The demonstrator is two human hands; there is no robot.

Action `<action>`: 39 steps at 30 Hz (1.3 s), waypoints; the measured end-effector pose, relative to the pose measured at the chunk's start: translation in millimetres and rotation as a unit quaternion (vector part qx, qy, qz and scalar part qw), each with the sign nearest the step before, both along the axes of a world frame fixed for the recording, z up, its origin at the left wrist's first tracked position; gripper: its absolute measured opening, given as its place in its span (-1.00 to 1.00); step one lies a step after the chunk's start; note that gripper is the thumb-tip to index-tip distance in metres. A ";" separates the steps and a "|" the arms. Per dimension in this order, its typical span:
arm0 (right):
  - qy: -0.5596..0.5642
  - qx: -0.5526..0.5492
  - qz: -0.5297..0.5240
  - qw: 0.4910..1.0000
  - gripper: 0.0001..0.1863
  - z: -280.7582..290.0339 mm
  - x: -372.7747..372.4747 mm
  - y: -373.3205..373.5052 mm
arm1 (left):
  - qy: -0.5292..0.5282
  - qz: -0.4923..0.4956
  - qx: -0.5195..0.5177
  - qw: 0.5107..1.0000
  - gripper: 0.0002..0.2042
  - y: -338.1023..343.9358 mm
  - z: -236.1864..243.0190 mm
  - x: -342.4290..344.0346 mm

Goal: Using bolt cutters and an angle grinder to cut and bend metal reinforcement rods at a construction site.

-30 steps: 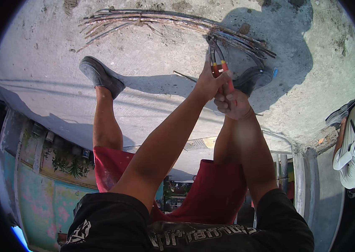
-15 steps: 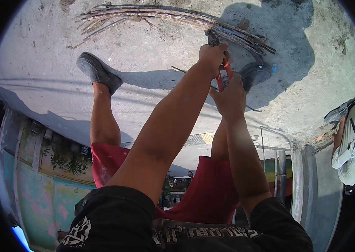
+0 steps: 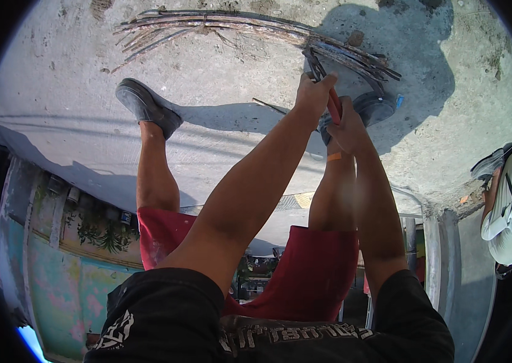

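Our left hand (image 3: pixel 315 95) has slid back along the pliers (image 3: pixel 334 107), gripping them; our right hand (image 3: pixel 348 126) grasps their red end; bundled rods (image 3: pixel 256 25) lie toward twelve o'clock.

Sunlit grey concrete ground (image 3: pixel 225 72), patchy turquoise wall (image 3: pixel 53 272) lower left.

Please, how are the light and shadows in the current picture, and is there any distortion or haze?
Head view: sunlit concrete ground, with dark shadow over the right end of the rod bundle; head view: a pale hazy spot over the right lower leg; head view: edges bend toward the dark rim.
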State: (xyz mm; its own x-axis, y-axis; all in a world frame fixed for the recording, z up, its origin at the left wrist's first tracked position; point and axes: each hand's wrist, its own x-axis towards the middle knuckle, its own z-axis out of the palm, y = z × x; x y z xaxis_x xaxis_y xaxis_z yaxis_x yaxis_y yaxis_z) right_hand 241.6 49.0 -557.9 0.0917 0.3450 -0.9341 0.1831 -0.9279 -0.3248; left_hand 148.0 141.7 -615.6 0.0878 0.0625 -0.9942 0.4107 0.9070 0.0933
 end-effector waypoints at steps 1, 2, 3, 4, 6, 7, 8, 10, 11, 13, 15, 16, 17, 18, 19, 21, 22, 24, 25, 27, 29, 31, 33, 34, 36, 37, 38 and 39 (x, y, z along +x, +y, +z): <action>-0.024 0.012 0.004 1.000 -0.42 -1.0 -5.6 -3.3 | -0.061 0.053 0.002 0.997 -0.54 0.6 1.7 2.6; -0.047 0.024 0.007 0.999 -0.37 -2.0 -10.6 -6.4 | -0.066 0.056 0.000 0.996 -0.54 0.2 5.2 4.7; -0.046 0.023 0.006 0.999 -0.37 2.7 -23.5 -1.8 | -0.022 0.054 -0.019 0.998 -0.50 2.3 11.7 2.5; -0.093 0.030 0.019 0.995 -0.31 10.8 -42.7 7.5 | 0.024 0.049 -0.033 0.998 -0.47 6.4 15.1 -1.7; -0.073 0.017 -0.014 0.997 -0.17 17.5 -52.7 21.3 | 0.085 -0.027 0.033 0.995 -0.40 11.8 14.4 -0.2; -0.074 0.015 -0.015 0.997 -0.17 12.8 -54.7 19.0 | 0.146 -0.101 0.095 0.979 -0.34 13.4 13.7 0.6; 0.057 0.034 -0.164 0.984 -0.16 5.3 -58.1 15.1 | 0.128 -0.206 0.155 0.958 -0.23 19.2 11.1 -4.2; 0.106 0.060 -0.275 0.954 -0.20 11.4 -65.6 19.5 | 0.117 -0.201 0.126 0.964 -0.22 27.6 17.7 -10.2; 0.105 0.064 -0.277 0.953 -0.20 17.8 -65.4 28.0 | 0.108 -0.193 0.101 0.970 -0.21 34.1 19.0 -12.5; -0.235 -0.007 0.168 0.957 -0.23 37.6 -63.1 43.6 | 0.030 -0.124 0.080 0.989 -0.30 35.3 21.7 -19.7; -0.259 0.037 0.166 0.951 -0.24 21.4 -66.8 16.1 | -0.035 0.016 0.007 0.999 -0.48 34.0 23.9 -14.3; -0.268 0.111 0.157 0.944 -0.29 17.0 -68.6 11.3 | -0.037 0.016 0.012 0.999 -0.48 32.1 17.2 -14.5; -0.274 0.186 0.147 0.932 -0.33 11.2 -69.3 6.8 | -0.015 -0.029 0.057 0.998 -0.58 29.4 10.7 -13.4; -0.272 0.184 0.148 0.933 -0.33 11.2 -68.9 4.0 | 0.011 -0.073 0.093 0.993 -0.68 24.6 9.6 -12.4; -0.257 0.165 0.123 0.944 -0.38 9.7 -68.7 2.2 | 0.013 -0.072 0.091 0.993 -0.68 21.0 7.2 -10.0; -0.240 0.138 0.103 0.955 -0.43 4.8 -70.9 -3.6 | 0.075 -0.168 0.223 0.957 -0.78 9.9 5.5 -3.0; -0.229 0.152 0.033 0.961 -0.45 -4.1 -73.7 -3.2 | 0.088 -0.178 0.243 0.949 -0.81 7.7 6.4 1.7; -0.218 0.167 -0.038 0.961 -0.46 -8.7 -81.3 0.2 | 0.106 -0.165 0.244 0.950 -0.82 9.5 13.5 -0.2; -0.272 0.186 -0.001 0.944 -0.45 -5.6 -86.5 3.8 | 0.127 -0.154 0.247 0.948 -0.82 13.8 16.6 -2.7; -0.327 0.200 0.038 0.923 -0.43 -9.1 -84.4 -3.6 | 0.119 -0.135 0.259 0.949 -0.85 11.6 8.5 -5.2; -0.236 0.285 -0.177 0.912 -0.43 -25.7 -67.4 -40.0 | 0.067 -0.220 0.283 0.931 -0.85 15.8 9.1 0.2; -0.295 0.245 -0.142 0.913 -0.45 -37.6 -56.2 -39.4 | 0.048 -0.238 0.286 0.927 -0.83 21.7 -5.8 -24.2; -0.345 0.196 -0.109 0.911 -0.47 -34.0 -58.3 -31.4 | -0.049 -0.259 0.281 0.923 -0.81 31.7 -27.4 -54.3; -0.367 0.115 -0.041 0.922 -0.48 -32.5 -50.4 -25.1 | -0.083 -0.196 0.194 0.958 -0.83 39.3 -29.5 -56.8; -0.392 0.032 0.031 0.919 -0.49 -35.4 -37.1 -19.9 | -0.102 -0.142 0.090 0.980 -0.84 54.9 -26.3 -55.7; -0.413 0.058 0.089 0.905 -0.55 -34.7 -29.4 -24.6 | -0.114 -0.095 -0.025 0.989 -0.85 58.7 -19.6 -50.9; -0.432 0.082 0.148 0.886 -0.60 -31.0 -22.6 -30.0 | -0.130 -0.137 -0.025 0.982 -0.83 64.4 -14.5 -44.8; -0.436 0.084 0.144 0.884 -0.60 -31.1 -22.1 -28.8 | -0.133 -0.141 -0.020 0.981 -0.83 69.5 -11.4 -49.5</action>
